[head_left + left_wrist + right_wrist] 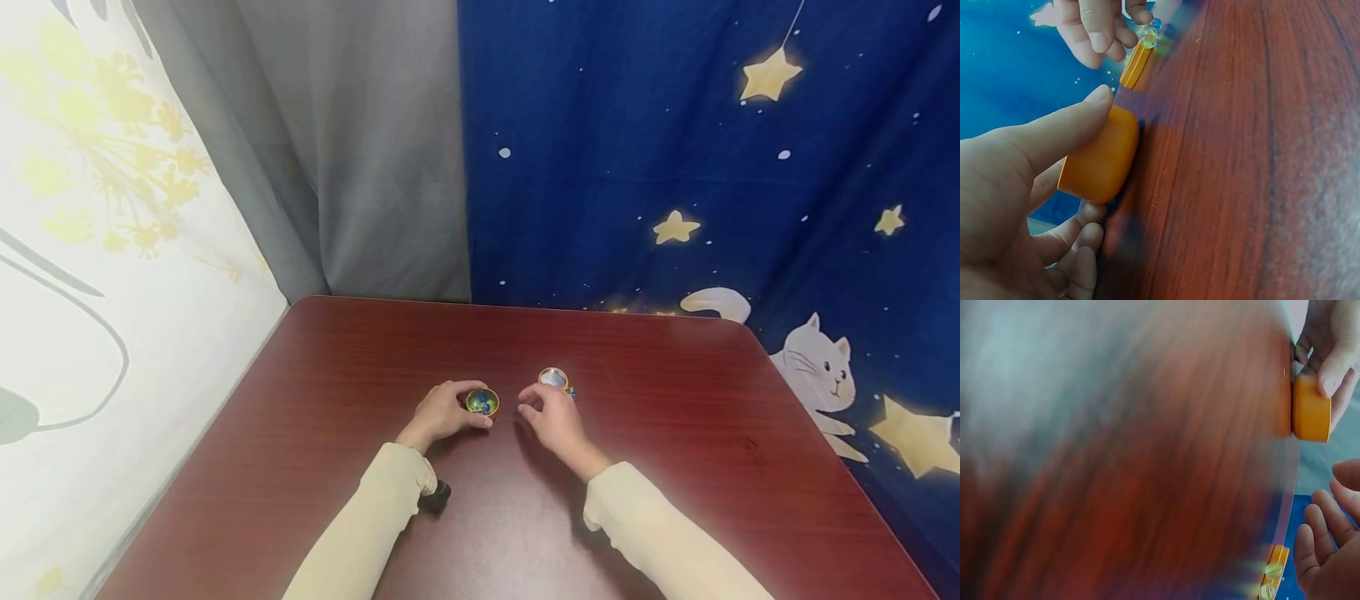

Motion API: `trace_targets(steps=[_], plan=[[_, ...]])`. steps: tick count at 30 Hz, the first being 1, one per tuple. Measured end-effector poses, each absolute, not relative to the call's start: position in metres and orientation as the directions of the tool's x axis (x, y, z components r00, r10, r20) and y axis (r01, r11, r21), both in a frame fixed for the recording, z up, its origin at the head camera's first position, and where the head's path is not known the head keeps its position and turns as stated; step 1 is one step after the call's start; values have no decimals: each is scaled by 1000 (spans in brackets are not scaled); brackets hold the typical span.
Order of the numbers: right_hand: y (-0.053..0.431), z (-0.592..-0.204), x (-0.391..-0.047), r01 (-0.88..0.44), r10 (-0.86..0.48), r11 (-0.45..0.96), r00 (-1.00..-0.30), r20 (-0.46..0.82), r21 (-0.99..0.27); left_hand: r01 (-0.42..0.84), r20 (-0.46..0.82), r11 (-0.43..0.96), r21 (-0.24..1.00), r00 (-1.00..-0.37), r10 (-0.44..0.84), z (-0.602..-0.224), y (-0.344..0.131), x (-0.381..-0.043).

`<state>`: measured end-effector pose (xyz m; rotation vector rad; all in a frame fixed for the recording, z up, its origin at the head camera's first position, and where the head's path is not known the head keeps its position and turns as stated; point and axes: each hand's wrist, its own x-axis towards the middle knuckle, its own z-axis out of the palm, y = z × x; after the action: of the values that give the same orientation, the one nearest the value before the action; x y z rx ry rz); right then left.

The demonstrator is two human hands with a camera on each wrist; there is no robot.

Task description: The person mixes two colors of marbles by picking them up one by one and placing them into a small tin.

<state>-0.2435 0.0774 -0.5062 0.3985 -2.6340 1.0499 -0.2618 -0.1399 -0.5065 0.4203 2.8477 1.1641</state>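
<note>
In the head view my left hand (444, 412) grips a small round orange cup (492, 416) between thumb and fingers. Blue and green beads (482, 402) show inside it. The left wrist view shows the cup's smooth orange side (1105, 159) beside the tabletop. My right hand (555, 417) hovers to the right of the cup, fingers loosely bent, with nothing visible held. Just beyond it lies a shallow orange round piece (553, 369) with a pale, shiny inner face. A few blue and clear yellowish beads (1149, 39) sit at that piece's edge.
Both hands are over a dark red wood-grain table (360, 350). A grey curtain (390, 167) and a blue star-patterned curtain (585, 167) hang behind its far edge. A white patterned cloth (165, 350) runs along the left side. Some black gear (437, 497) is at the left wrist.
</note>
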Motion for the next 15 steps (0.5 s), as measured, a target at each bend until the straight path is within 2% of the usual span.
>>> trace_targets(steps=[15], plan=[[96, -510, -245, -335, -106, 739, -915, 390, -584, 231, 64, 679, 697, -963, 262, -505, -138, -260]])
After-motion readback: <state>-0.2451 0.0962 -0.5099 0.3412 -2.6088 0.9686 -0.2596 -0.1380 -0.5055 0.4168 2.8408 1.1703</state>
